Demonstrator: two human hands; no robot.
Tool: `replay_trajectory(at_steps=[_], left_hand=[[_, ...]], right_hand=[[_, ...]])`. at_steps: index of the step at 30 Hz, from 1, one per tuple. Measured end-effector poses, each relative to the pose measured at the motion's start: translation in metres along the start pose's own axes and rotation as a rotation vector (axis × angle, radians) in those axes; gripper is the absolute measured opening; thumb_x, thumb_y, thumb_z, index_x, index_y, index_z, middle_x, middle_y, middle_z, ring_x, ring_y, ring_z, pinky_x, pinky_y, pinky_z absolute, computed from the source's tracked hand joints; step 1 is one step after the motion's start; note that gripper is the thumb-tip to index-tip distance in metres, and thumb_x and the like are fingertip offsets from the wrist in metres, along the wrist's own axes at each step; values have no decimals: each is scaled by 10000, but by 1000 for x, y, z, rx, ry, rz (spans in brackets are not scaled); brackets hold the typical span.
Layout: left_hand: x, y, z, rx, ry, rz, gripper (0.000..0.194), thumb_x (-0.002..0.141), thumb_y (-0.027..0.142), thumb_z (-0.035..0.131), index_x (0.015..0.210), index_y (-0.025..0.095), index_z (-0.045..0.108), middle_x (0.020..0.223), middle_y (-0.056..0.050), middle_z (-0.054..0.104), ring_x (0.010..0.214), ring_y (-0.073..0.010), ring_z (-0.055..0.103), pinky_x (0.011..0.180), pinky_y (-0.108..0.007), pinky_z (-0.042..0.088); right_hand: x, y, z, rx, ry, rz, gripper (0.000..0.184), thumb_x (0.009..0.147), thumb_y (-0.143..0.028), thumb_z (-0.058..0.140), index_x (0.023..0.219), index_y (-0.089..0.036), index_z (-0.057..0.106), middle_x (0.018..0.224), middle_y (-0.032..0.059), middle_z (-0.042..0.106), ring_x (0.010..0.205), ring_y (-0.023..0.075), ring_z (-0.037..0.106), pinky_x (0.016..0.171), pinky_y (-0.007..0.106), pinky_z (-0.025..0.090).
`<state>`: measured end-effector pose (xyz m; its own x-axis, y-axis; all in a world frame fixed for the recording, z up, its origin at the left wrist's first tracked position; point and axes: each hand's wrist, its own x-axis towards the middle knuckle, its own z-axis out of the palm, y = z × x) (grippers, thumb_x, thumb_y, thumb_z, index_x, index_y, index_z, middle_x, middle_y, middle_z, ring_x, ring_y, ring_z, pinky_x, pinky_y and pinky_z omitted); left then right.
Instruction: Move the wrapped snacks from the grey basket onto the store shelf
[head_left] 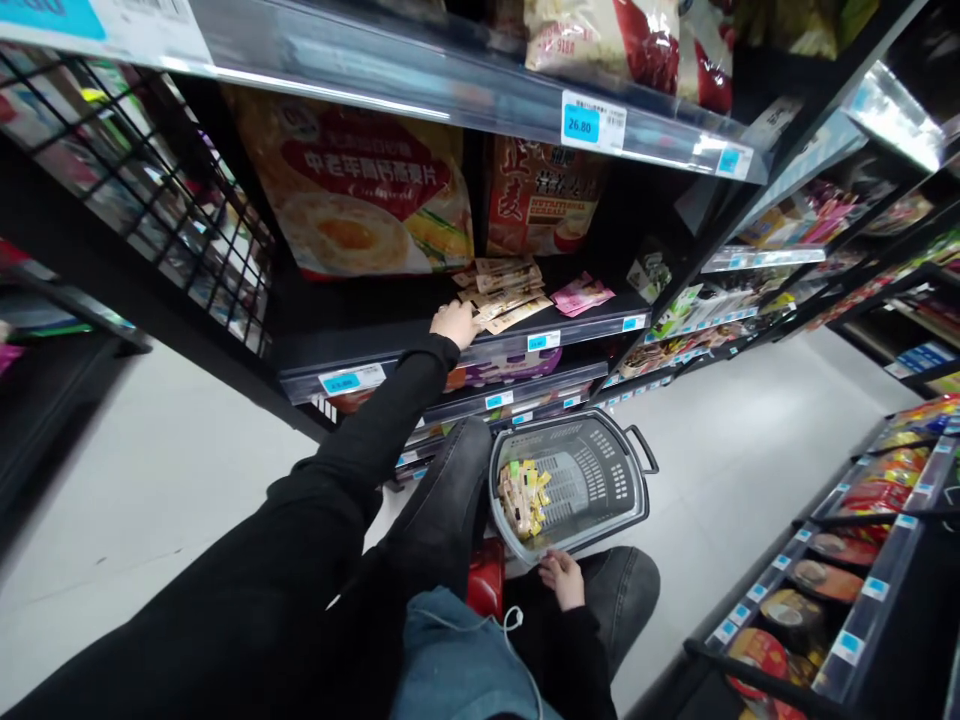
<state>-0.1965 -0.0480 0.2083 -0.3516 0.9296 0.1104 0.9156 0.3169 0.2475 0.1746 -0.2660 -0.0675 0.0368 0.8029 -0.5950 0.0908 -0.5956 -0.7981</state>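
My left hand (455, 323) reaches onto the dark shelf. Its curled fingers grip the near end of the slim beige packets (514, 292), which lie in a loose pile; the fingertips are partly hidden. A few pink packets (582, 294) lie just right of that pile. Below, between my knees, stands a grey shopping basket (637, 500) with small beige and yellow packets (525, 497) gathered at its left end. My right hand (562, 577) is at the basket's near rim, fingers bent and closed against the edge.
Behind the pile stand a large oatmeal bag (367, 190) and a red cereal bag (544, 190). An upper shelf edge (450, 85) overhangs them. Black wire mesh (165, 190) closes the left side. Another stocked rack (840, 560) is at the right, across the pale floor (720, 440).
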Motion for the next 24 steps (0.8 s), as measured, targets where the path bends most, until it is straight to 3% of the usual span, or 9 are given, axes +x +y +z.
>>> replay_trajectory(at_steps=[3, 7, 10, 13, 15, 18, 20, 22, 24], left_hand=[[-5, 1, -6, -24, 22, 27, 415, 781, 309, 544, 1136, 94, 552, 1119, -183, 534, 997, -300, 546, 835, -358, 419], [-33, 11, -23, -77, 180, 134, 353, 812, 287, 507, 1121, 121, 541, 1082, -146, 562, 941, -265, 580, 794, -333, 438], [-64, 22, -39, -153, 287, 235, 322, 824, 273, 495, 1113, 141, 541, 1040, -112, 602, 938, -247, 587, 810, -319, 433], [-97, 36, -50, -277, 362, 336, 326, 824, 286, 511, 1111, 135, 545, 1009, -89, 627, 893, -207, 606, 801, -290, 443], [-118, 45, -53, -355, 356, 480, 319, 828, 306, 525, 1092, 131, 565, 982, -77, 644, 852, -179, 621, 777, -268, 459], [-152, 56, -48, -417, 289, 810, 261, 862, 284, 496, 1050, 144, 609, 952, -69, 671, 857, -147, 633, 771, -235, 474], [-173, 60, -41, -449, 229, 1007, 235, 879, 258, 476, 1030, 165, 630, 933, -61, 685, 856, -128, 636, 760, -213, 479], [-191, 62, -31, -492, 183, 1135, 221, 886, 248, 472, 1017, 199, 643, 927, -45, 694, 861, -119, 635, 752, -209, 482], [-205, 63, -20, -532, 168, 1187, 215, 888, 249, 472, 1007, 241, 651, 929, -21, 699, 916, -128, 622, 788, -238, 482]], right_hand=[[-11, 1, -8, 149, 13, 85, 590, 333, -534, 741, 751, -138, 609, 671, 51, 669, 573, 179, 635, 550, 270, 486], [-23, -17, -13, 169, 14, 132, 650, 314, -560, 759, 773, -124, 617, 682, 65, 681, 540, 160, 622, 491, 233, 451], [-33, -48, -15, 192, -9, 83, 653, 329, -567, 772, 781, -120, 623, 693, 73, 682, 559, 159, 627, 518, 237, 468], [-47, -91, -16, 203, -41, -53, 621, 400, -571, 770, 812, -127, 631, 735, 77, 686, 582, 163, 628, 569, 271, 497], [-62, -124, -15, 211, -101, -160, 561, 497, -561, 749, 844, -137, 631, 774, 86, 690, 599, 172, 630, 578, 291, 503], [-93, -171, -14, 343, -212, -309, 483, 658, -546, 667, 941, -159, 609, 786, 74, 687, 598, 161, 628, 534, 268, 489], [-114, -197, -14, 465, -333, -361, 528, 720, -613, 563, 1014, -174, 587, 803, 77, 686, 589, 163, 628, 476, 254, 472], [-132, -215, -17, 519, -464, -332, 648, 723, -713, 449, 1051, -169, 577, 777, 83, 682, 545, 171, 621, 448, 271, 475], [-144, -224, -20, 478, -579, -241, 688, 704, -720, 468, 1086, -156, 569, 730, 72, 676, 526, 178, 621, 468, 294, 499]])
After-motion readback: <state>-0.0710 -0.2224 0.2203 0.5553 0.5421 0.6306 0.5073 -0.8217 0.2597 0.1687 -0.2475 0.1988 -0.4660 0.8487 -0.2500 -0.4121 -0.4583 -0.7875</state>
